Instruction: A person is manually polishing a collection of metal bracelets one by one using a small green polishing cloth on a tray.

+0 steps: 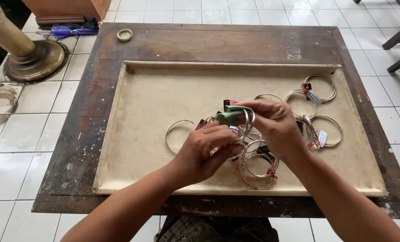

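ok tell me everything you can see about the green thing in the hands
The green cloth is a small pale green piece, soft-looking and folded or bunched, lying roughly level above the beige tray. The right hand pinches its right end against a silver bangle; the left hand is just under it. Its exact shape is partly hidden by fingers.

A silver bangle [248,120] stands nearly on edge above the middle of a cloth-covered tray, pinched in the fingers of the right hand [274,126], with a folded green cloth [232,116] pressed along its upper rim. The left hand [207,151] closes in from below, thumb and fingertips at the cloth's near end and on a small tag. The metal is thin, round and bright; the cloth is pale green and wrapped flat over the band.
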